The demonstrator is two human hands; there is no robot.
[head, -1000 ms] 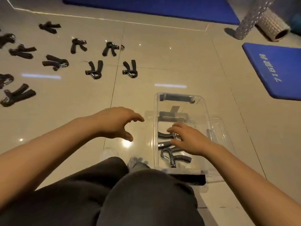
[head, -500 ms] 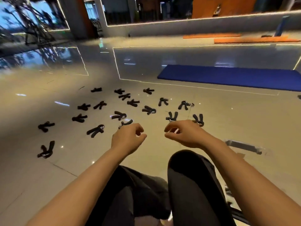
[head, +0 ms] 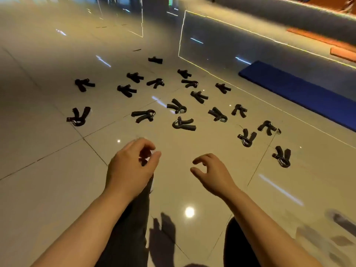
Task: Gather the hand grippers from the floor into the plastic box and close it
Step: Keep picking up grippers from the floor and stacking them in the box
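Your left hand point(head: 131, 168) and right hand point(head: 212, 174) hang side by side above the glossy tiled floor point(head: 48, 170), apart from each other and touching nothing. Ahead of them, the black hand grippers point(head: 184, 124) lie scattered across the tiles, none touching your hands. The nearest curved-handled gripper sits just beyond and between your two hands. Another black sprung gripper point(head: 282, 157) lies to the right of your right hand, and a further one point(head: 79, 116) lies well off to your left. Behind the scatter, at far right, you have a long blue exercise mat point(head: 300, 93) flat on the floor. Your dark-trousered legs point(head: 131, 218) lie beneath your forearms.
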